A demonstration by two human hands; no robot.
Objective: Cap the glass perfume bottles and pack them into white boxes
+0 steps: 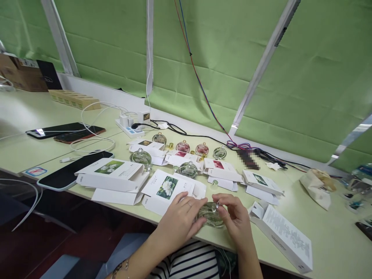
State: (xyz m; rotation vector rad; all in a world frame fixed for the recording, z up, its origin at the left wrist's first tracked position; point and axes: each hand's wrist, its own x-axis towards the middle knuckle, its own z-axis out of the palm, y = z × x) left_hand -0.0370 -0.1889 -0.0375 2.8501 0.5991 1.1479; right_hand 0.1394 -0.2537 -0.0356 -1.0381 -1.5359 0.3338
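Note:
My left hand (179, 221) and my right hand (236, 219) both close around a round clear glass bottle (209, 214) lying at the near edge of the pale green table (328, 232). The left hand cups the bottle's side, a ring on one finger. My right hand's fingertips pinch at the bottle's small top (216, 206). An opened white box with a white flower picture (168, 188) lies just beyond my left hand. A long white box with printed text (283, 234) lies to the right of my right hand.
Several more round glass bottles, some clear (141, 157) and some pink (182, 146), stand among open white boxes. Phones (69, 172) lie at the left beside a white cable and a power strip (129, 128). A crumpled paper bag (316, 186) sits right. Green blinds hang behind.

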